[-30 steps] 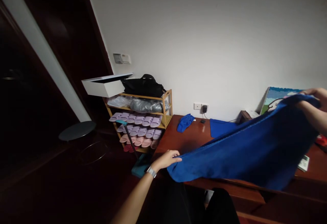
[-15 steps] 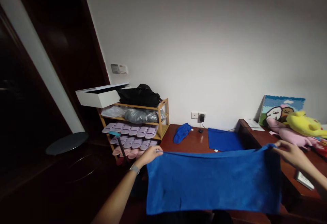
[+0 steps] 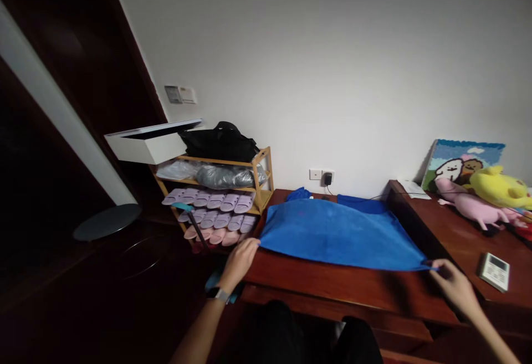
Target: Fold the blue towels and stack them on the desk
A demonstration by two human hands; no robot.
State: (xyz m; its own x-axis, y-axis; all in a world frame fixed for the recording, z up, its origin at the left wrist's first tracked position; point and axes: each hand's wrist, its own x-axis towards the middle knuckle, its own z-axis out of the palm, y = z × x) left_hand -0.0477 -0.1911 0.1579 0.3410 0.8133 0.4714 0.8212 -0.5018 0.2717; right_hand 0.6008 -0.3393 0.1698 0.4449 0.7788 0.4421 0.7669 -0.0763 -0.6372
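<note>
A large blue cloth (image 3: 332,234) spreads over the reddish-brown desk (image 3: 316,276), its middle billowing up. My left hand (image 3: 241,261) pinches its near left corner, and a watch sits on that wrist. At the near right corner, my right hand (image 3: 451,283) has the cloth between thumb and fingers. Behind the cloth, a crumpled blue cloth (image 3: 298,193) and a flat blue cloth (image 3: 362,204) lie by the wall, both partly covered from view.
On the left, a wooden rack (image 3: 262,186) holds slippers, a black bag (image 3: 220,142) and a white box (image 3: 145,148). A round stool (image 3: 107,221) stands beyond. The raised right surface bears plush toys (image 3: 499,186), a picture (image 3: 463,162) and a white device (image 3: 495,271).
Hanging upright before, the large cloth now stretches out over the desk, covering much of the two cloths behind. Both hands have lowered with its corners, and the view has shifted slightly.
</note>
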